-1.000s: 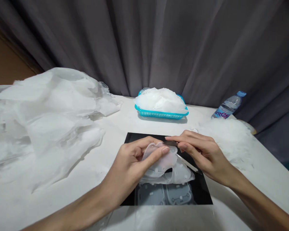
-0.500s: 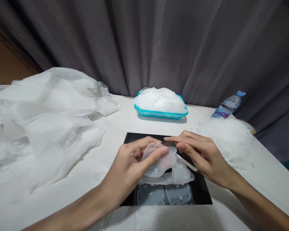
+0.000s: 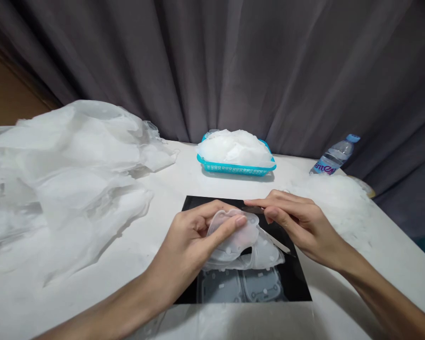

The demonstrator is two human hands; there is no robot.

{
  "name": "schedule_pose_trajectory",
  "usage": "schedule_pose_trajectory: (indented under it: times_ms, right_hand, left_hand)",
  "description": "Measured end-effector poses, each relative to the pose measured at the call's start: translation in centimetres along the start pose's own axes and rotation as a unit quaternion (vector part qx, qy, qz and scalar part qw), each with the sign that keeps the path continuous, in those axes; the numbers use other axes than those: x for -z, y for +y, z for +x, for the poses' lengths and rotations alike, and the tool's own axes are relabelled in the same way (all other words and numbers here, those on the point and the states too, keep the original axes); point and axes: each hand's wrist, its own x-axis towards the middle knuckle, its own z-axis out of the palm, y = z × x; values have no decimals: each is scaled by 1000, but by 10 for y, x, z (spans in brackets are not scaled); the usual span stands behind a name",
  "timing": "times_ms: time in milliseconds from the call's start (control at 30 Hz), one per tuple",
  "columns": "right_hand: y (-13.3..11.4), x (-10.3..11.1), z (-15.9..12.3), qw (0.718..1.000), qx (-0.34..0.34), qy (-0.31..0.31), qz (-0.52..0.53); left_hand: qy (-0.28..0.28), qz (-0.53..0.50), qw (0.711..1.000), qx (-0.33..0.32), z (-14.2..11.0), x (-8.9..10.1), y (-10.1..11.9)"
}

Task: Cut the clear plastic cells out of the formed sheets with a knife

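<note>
My left hand (image 3: 194, 241) pinches a translucent white rubbery sheet (image 3: 233, 238) between thumb and fingers. The sheet is moulded with small dots and a cut-out, and its lower part sags over a black mat (image 3: 241, 200). My right hand (image 3: 301, 222) grips a small dark metal blade (image 3: 254, 209), with the index finger stretched along it. The blade's tip is close to the sheet's upper edge; whether they touch I cannot tell. A slim pale stick (image 3: 278, 243) with a dark end lies between the sheet and my right hand.
Large translucent white sheets (image 3: 78, 156) are heaped on the left. A blue basket (image 3: 239, 169) full of white pieces stands at the back. On the right, fine white scraps (image 3: 336, 208) are piled before a water bottle (image 3: 335, 156). A grey curtain (image 3: 212, 66) hangs behind the table.
My right hand with the blade has shifted slightly right, away from the sheet. My left hand keeps its hold on the sheet and has barely moved.
</note>
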Motion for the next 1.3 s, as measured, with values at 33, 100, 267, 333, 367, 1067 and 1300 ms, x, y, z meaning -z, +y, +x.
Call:
schedule_pose_trajectory:
  times_ms: [33, 100, 267, 333, 367, 1067, 1300]
  right_hand:
    - [0, -1, 0, 1000, 1, -3, 2]
    - [0, -2, 0, 1000, 4, -5, 5]
    - [0, -5, 1, 1000, 13, -1, 5]
    - [-1, -6, 1, 1000, 15, 0, 4]
    - [-2, -6, 2, 1000, 16, 1, 4]
    - [0, -12, 0, 999, 30, 19, 16]
    - [2, -15, 1, 998, 31, 60, 11]
  left_hand:
    - [1, -2, 1000, -2, 0, 0, 0]
    - [0, -6, 1000, -3, 0, -1, -1]
    - [-6, -9, 1000, -2, 0, -2, -1]
    - [-9, -10, 1000, -1, 0, -2, -1]
    - [-10, -10, 1000, -1, -1, -2, -1]
    - [-3, -3, 1000, -7, 0, -3, -3]
    - [-10, -36, 999, 4, 2, -4, -4]
